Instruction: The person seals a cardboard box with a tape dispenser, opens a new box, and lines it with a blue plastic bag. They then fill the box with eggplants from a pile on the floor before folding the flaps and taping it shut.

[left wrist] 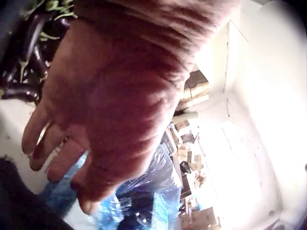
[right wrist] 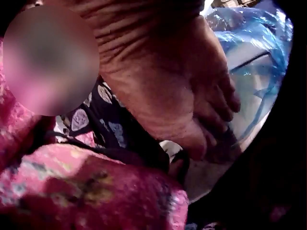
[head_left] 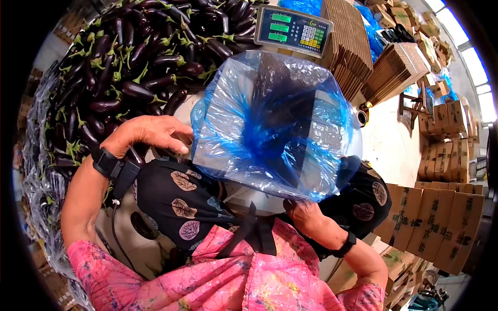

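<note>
A blue translucent plastic bag (head_left: 270, 129) is spread wide over the person's lap, its mouth facing up. Pale flat panels show through its sides, and the inside is dark. At its left edge, the left hand (head_left: 158, 133) has loosely bent fingers with a gap to the thumb. Those fingers (left wrist: 62, 158) overlap the blue plastic in the left wrist view. The right hand (head_left: 309, 216) is at the bag's near rim, fingers bent under it. In the right wrist view its fingertips (right wrist: 232, 103) lie against the plastic; I cannot tell whether they pinch it.
A big heap of eggplants (head_left: 140, 67) fills the left and far side. Beyond the bag stands a digital scale display (head_left: 293, 31). Stacks of folded cardboard (head_left: 347, 41) stand at the back right, and printed cartons (head_left: 428, 220) at the right.
</note>
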A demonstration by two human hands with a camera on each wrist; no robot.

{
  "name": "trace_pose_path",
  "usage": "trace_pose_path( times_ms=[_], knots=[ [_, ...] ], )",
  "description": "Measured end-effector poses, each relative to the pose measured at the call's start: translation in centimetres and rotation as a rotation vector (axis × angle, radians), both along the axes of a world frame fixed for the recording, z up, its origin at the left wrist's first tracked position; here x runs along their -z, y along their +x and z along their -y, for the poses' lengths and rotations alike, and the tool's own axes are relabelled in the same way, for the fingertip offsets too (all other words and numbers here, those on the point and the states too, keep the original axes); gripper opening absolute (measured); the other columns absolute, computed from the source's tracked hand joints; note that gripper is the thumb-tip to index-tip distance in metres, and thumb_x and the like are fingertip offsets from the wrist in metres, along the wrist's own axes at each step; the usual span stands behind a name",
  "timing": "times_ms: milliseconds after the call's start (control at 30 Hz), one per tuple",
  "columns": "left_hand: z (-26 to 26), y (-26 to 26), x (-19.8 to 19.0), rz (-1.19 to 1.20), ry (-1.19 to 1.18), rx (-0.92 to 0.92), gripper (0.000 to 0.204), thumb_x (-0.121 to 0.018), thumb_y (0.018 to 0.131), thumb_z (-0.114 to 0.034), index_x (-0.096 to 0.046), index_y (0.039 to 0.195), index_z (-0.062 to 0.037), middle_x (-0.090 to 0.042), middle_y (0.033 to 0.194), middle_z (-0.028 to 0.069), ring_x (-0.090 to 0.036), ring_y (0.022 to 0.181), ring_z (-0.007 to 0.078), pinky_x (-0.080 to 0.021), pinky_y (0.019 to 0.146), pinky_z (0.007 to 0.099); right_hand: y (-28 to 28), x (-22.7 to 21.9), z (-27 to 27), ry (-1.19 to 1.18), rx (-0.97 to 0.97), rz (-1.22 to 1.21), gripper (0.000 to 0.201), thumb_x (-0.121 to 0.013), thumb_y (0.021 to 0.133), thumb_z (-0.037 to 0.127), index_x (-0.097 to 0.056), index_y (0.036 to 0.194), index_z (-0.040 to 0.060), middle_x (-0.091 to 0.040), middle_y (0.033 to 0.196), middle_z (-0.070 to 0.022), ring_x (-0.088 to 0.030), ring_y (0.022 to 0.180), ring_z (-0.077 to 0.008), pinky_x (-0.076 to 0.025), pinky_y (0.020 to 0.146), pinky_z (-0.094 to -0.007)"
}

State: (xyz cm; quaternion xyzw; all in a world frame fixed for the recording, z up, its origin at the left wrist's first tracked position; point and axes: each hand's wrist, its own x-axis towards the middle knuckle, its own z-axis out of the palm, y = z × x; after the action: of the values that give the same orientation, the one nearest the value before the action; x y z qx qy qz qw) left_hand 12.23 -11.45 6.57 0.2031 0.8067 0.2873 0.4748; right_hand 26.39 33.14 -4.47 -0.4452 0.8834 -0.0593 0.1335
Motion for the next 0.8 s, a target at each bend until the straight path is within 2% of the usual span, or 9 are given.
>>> trace_pose_path(
  times_ms=[33, 133, 200, 267, 333, 400, 500, 667, 800],
  knots=[
    [-0.2, -0.2, -0.2, 0.014, -0.022, -0.089, 0.052, -0.067, 0.088, -0.031, -0.059, 0.132, -0.0041, -0.070, 0.114, 0.0137, -0.066, 0.097, 0.0203, -0.055, 0.080, 0.0338, -0.6, -1.4, 0.3, -0.076, 0.044, 0.089, 0.018, -0.055, 0.089, 0.014, -0.065, 0.101, 0.0049, -0.064, 0.103, -0.0189, -0.063, 0.091, -0.0362, -0.052, 0.078, -0.0438],
    [-0.2, -0.9, -0.2, 0.057, -0.086, -0.310, 0.054, -0.066, 0.089, -0.036, -0.058, 0.133, -0.0060, -0.068, 0.118, 0.0098, -0.064, 0.098, 0.0182, -0.055, 0.080, 0.0321, -2.7, -9.1, 0.7, 0.293, 0.242, 0.480, 0.014, -0.058, 0.090, 0.018, -0.067, 0.095, 0.0091, -0.067, 0.095, -0.0135, -0.065, 0.081, -0.0335, -0.054, 0.071, -0.0444],
    [0.7, -1.4, 1.0, 0.026, -0.085, -0.401, 0.056, -0.066, 0.089, -0.038, -0.056, 0.135, -0.0073, -0.068, 0.116, 0.0098, -0.064, 0.097, 0.0172, -0.055, 0.077, 0.0327, -4.2, -9.4, -2.6, 0.038, 0.258, 0.273, 0.015, -0.063, 0.089, 0.023, -0.068, 0.094, 0.0093, -0.067, 0.080, -0.0122, -0.065, 0.072, -0.0355, -0.054, 0.065, -0.0437],
    [0.2, -1.7, 2.4, 0.061, 0.022, -0.499, 0.062, -0.068, 0.087, -0.036, -0.051, 0.139, -0.0055, -0.067, 0.116, 0.0117, -0.063, 0.100, 0.0179, -0.055, 0.079, 0.0318, -7.1, -12.3, -3.0, -0.263, 0.523, 0.255, 0.007, -0.066, 0.087, 0.010, -0.063, 0.087, 0.0039, -0.060, 0.072, -0.0172, -0.062, 0.068, -0.0376, -0.048, 0.058, -0.0404],
    [-0.9, -1.8, 2.9, 0.104, 0.122, -0.569, 0.065, -0.068, 0.087, -0.033, -0.047, 0.141, -0.0038, -0.066, 0.118, 0.0125, -0.061, 0.103, 0.0185, -0.054, 0.084, 0.0314, -9.4, -13.9, -3.4, -0.100, 0.566, 0.252, 0.012, -0.065, 0.088, 0.012, -0.058, 0.085, 0.0022, -0.062, 0.074, -0.0190, -0.062, 0.071, -0.0413, -0.048, 0.061, -0.0451],
    [-3.2, -1.7, 3.0, 0.154, 0.215, -0.623, 0.064, -0.067, 0.089, -0.030, -0.045, 0.142, -0.0023, -0.064, 0.120, 0.0122, -0.060, 0.107, 0.0190, -0.051, 0.091, 0.0316, -11.1, -12.8, -3.2, -0.169, 0.588, 0.207, 0.014, -0.067, 0.088, 0.013, -0.059, 0.092, 0.0016, -0.063, 0.085, -0.0200, -0.063, 0.079, -0.0411, -0.049, 0.068, -0.0459],
    [-3.9, -0.6, 10.3, 0.242, 0.626, -0.713, 0.060, -0.068, 0.091, -0.020, -0.044, 0.141, 0.0035, -0.060, 0.128, 0.0103, -0.058, 0.113, 0.0188, -0.045, 0.102, 0.0357, -15.2, -9.6, -2.2, -0.174, 0.469, 0.013, 0.025, -0.068, 0.089, 0.016, -0.059, 0.107, 0.0013, -0.062, 0.101, -0.0193, -0.061, 0.097, -0.0389, -0.050, 0.077, -0.0463],
    [-4.2, 0.9, 9.8, 0.285, 0.668, -0.654, 0.056, -0.066, 0.091, -0.017, -0.046, 0.139, 0.0036, -0.059, 0.131, 0.0106, -0.056, 0.118, 0.0182, -0.044, 0.105, 0.0351, -18.4, -5.6, 6.5, 0.185, 0.239, 0.137, 0.036, -0.068, 0.089, 0.027, -0.060, 0.116, 0.0051, -0.062, 0.112, -0.0168, -0.060, 0.108, -0.0349, -0.053, 0.088, -0.0442],
    [-4.1, 1.7, 10.5, 0.332, 0.668, -0.652, 0.054, -0.065, 0.091, -0.014, -0.047, 0.138, 0.0035, -0.060, 0.130, 0.0103, -0.057, 0.117, 0.0180, -0.044, 0.104, 0.0348, -17.2, 3.0, 11.4, 0.258, 0.037, 0.206, 0.038, -0.066, 0.089, 0.026, -0.059, 0.122, 0.0069, -0.065, 0.114, -0.0157, -0.063, 0.108, -0.0330, -0.055, 0.084, -0.0435]
  ],
)
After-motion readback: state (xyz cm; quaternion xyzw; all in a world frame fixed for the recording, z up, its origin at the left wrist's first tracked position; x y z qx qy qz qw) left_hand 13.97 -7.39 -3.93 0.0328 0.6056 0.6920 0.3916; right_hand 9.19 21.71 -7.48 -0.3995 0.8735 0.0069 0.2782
